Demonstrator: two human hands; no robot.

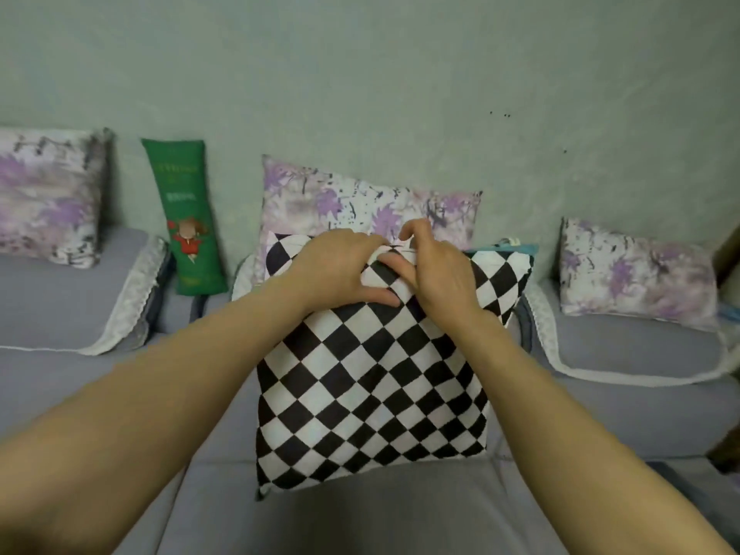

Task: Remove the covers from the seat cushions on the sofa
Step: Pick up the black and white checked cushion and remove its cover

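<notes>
Before you a grey sofa (360,510) sits against a pale green wall (400,74). The checkered cushion (372,386) stands upright at centre; your left hand (336,270) and right hand (436,274) pinch its cover, grip clamped at its twelve o'clock edge.
</notes>
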